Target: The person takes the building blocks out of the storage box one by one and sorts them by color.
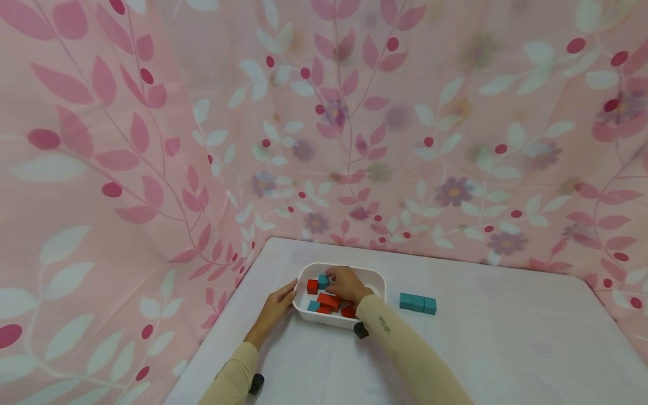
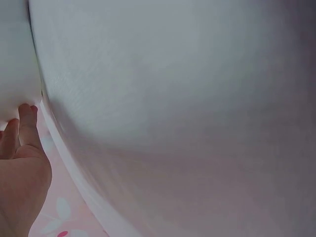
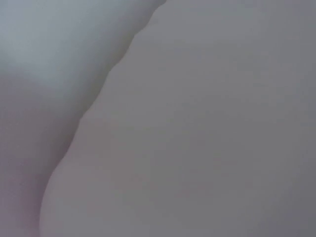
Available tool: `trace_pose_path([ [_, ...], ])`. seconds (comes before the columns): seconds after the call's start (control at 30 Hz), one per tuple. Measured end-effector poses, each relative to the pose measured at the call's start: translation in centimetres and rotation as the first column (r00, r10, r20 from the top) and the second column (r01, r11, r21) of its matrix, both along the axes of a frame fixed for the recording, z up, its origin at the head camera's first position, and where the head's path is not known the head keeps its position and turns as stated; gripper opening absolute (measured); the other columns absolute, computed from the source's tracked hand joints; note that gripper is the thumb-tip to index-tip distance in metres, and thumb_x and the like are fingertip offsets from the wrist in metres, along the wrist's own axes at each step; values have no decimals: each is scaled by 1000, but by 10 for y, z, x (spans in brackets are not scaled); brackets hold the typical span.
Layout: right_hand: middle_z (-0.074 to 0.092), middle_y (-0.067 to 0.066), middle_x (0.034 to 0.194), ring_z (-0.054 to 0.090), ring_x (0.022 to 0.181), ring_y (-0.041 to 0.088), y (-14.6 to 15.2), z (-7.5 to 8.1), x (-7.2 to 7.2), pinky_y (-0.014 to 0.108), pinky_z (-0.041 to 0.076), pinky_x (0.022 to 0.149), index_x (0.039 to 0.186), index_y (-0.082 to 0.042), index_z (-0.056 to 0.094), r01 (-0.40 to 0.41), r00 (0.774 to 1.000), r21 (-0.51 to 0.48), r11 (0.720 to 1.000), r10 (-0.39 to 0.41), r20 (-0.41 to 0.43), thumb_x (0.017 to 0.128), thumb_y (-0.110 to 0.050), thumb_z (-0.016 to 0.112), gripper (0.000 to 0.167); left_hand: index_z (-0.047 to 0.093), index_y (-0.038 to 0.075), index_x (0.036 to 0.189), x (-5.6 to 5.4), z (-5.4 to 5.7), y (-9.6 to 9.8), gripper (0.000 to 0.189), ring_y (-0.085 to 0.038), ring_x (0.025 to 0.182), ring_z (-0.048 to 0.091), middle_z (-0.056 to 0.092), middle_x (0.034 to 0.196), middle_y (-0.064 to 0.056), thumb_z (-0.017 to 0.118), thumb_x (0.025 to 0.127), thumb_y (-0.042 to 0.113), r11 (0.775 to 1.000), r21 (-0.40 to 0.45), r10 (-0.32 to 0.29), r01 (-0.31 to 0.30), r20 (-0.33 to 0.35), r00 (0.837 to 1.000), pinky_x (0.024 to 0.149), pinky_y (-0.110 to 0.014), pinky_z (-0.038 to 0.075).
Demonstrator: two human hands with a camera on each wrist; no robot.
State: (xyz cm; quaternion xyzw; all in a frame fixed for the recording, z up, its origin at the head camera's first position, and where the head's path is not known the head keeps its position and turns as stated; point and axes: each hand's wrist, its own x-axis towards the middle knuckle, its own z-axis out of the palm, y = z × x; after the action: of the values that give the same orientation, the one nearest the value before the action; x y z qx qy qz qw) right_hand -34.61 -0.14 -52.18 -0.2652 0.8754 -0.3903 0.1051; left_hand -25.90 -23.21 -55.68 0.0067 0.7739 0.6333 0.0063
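A white plastic tray (image 1: 334, 322) holds several red and teal blocks. My right hand (image 1: 346, 283) reaches into it and pinches a teal cube (image 1: 323, 282) between thumb and fingers. Just left of that cube sits a red cube (image 1: 312, 287). Nearer the front wall lie a red block (image 1: 329, 301), another teal block (image 1: 314, 306) and a red piece (image 1: 348, 311), partly hidden by the right sleeve. My left hand (image 1: 275, 306) touches the tray's left side with fairly straight fingers. In the left wrist view, the left hand (image 2: 24, 163) has its fingertips against a white surface.
Three teal cubes (image 1: 417, 303) stand in a touching row right of the tray on the white-covered table (image 1: 506, 337). Pink floral cloth (image 1: 354, 140) hangs behind and at the left. The right wrist view shows only blurred pale surfaces.
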Motion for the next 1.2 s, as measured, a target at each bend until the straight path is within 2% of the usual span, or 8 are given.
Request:
trace_pose_path([
  [0.2,62,10,105,54,93,21,-8,-1,-3,36,52,91,120,-1,68,22,998,107,994,-15,-66,85,-12,76,37,46,12,146,0,3,3,46,-34,136,41,41,150,-13,54,101,18,1000,-23,-1,1,-5,1000,97,-40,48],
  [0.3,62,8,105,52,91,21,-9,-2,-1,37,52,92,118,-1,69,34,998,96,995,-29,-52,85,-12,76,35,47,14,146,-1,2,3,46,-32,136,41,41,151,-11,55,101,19,1000,-29,-1,1,0,1000,98,-40,48],
  [0.53,65,5,113,55,95,19,-8,-11,0,40,50,99,123,-3,66,48,998,35,998,-47,-40,87,-13,74,38,48,16,146,0,2,5,45,-31,136,41,41,151,-9,55,101,20,999,-36,4,-4,7,1000,98,-40,48],
  [0.8,64,4,118,57,95,20,-5,-13,-1,39,53,95,127,-5,65,51,998,-35,998,-50,37,88,-14,74,41,48,16,146,2,3,3,45,-31,136,40,41,151,-10,55,101,20,999,-46,12,-11,17,1000,98,-39,48],
  [1.03,66,4,114,54,96,22,7,-6,-2,40,51,96,126,-5,66,26,999,-37,999,-27,-31,89,-14,73,39,47,10,146,2,3,2,45,-34,135,41,41,150,-14,53,101,14,999,-36,13,-14,-16,1000,97,-41,48],
  [1.2,67,1,113,57,95,19,20,0,1,39,52,97,125,-7,67,-4,999,-32,999,3,-43,89,-14,73,38,45,8,146,3,2,2,46,-37,135,40,39,150,-16,52,102,13,999,-40,4,-5,-18,1000,98,-44,47],
])
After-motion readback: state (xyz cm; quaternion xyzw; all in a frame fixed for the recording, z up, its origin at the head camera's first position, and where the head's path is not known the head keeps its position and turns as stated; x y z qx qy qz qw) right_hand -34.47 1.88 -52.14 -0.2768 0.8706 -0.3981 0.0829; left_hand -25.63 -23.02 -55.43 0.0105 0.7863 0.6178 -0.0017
